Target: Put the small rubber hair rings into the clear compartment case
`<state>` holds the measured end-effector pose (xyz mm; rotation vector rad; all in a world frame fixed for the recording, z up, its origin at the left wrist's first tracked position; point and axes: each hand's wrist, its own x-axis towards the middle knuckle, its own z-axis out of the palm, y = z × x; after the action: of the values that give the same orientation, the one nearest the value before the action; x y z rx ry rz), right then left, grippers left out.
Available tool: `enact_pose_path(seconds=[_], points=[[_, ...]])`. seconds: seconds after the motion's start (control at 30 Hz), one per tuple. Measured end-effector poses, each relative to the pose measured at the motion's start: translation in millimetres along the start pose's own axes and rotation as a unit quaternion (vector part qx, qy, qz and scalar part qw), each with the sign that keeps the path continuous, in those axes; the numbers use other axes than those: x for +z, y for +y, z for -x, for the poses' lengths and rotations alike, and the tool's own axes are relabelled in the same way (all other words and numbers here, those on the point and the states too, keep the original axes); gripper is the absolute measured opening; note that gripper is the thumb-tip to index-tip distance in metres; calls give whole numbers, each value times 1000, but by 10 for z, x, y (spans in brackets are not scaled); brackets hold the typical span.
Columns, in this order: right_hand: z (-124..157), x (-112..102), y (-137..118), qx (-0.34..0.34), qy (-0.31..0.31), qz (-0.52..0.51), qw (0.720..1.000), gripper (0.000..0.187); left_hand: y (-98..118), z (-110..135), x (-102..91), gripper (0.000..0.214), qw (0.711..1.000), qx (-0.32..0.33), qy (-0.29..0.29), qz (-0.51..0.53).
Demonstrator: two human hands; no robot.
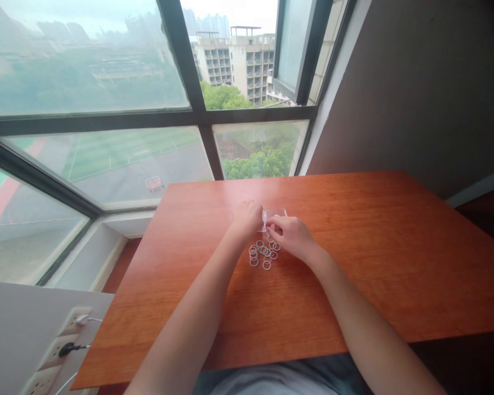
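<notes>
Both of my hands meet over the middle of a reddish wooden table [354, 274]. My left hand [247, 218] is closed, pinching the left edge of a small clear plastic bag [276, 213]. My right hand [290, 235] is closed too, with fingertips pinched at the bag's lower edge. Just below the hands lies a loose pile of several small silver metal rings [263, 252] on the tabletop. What the fingertips hold besides the bag is too small to make out.
A large window [119, 159] with dark frames runs behind and to the left of the table. A grey wall [420, 88] stands at the right. A white power strip [61, 345] with plugged cables sits at the lower left, beside the table's near corner.
</notes>
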<state>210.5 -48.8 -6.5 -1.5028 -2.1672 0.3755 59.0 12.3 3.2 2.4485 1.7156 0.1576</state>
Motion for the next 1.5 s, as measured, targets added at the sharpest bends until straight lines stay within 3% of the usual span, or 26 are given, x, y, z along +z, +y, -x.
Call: enact_pose_path(seconds=[0.33, 0.53, 0.83, 0.93, 1.1, 1.5], points=[[5, 7, 0, -4, 0, -2, 1000, 13, -97, 0, -63, 10, 991, 2, 47, 125], [3, 24, 20, 7, 6, 7, 1000, 13, -278, 49, -110, 9, 987, -3, 86, 137], [2, 10, 52, 62, 13, 52, 997, 17, -400, 198, 8, 19, 973, -57, 122, 189], [4, 5, 91, 86, -5, 76, 993, 19, -427, 250, 81, 25, 966, -68, 108, 225], [14, 60, 117, 56, -50, 73, 994, 13, -480, 287, 157, 28, 953, -51, 77, 288], [32, 28, 57, 44, -84, 61, 994, 18, -494, 348, 137, 30, 953, -52, 62, 293]])
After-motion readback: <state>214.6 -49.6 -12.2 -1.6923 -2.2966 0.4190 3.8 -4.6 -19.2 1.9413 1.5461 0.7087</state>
